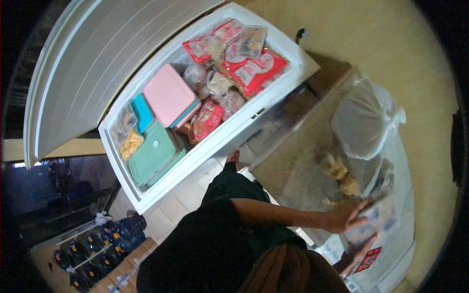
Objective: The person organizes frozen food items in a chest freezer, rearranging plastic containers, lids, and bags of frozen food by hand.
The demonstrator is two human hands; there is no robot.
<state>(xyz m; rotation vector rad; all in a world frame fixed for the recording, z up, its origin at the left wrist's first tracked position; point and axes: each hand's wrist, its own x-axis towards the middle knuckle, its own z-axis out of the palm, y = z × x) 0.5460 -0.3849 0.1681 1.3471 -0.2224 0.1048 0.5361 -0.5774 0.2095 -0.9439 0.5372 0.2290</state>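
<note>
My left hand (346,218) reaches right over a table and touches a clear plastic-wrapped pack (379,218) of blurred contents. Below it, my right hand (361,254) lies along the same pack's lower edge, fingers extended. The pack seems held between both hands. Just under it, beside my right hand, shows a red and black printed label (368,260). Two tan, knotted-looking items (339,170) rest on the table (293,168) above my left hand. A tied translucent plastic bag (361,121) stands at the table's far part.
An open chest freezer (223,146) at upper left holds pink (170,95) and green (152,154) lidded containers, red food packs (256,69) and bagged food. Its raised lid (110,58) leans left. Several large dark water bottles (93,241) lie racked at lower left.
</note>
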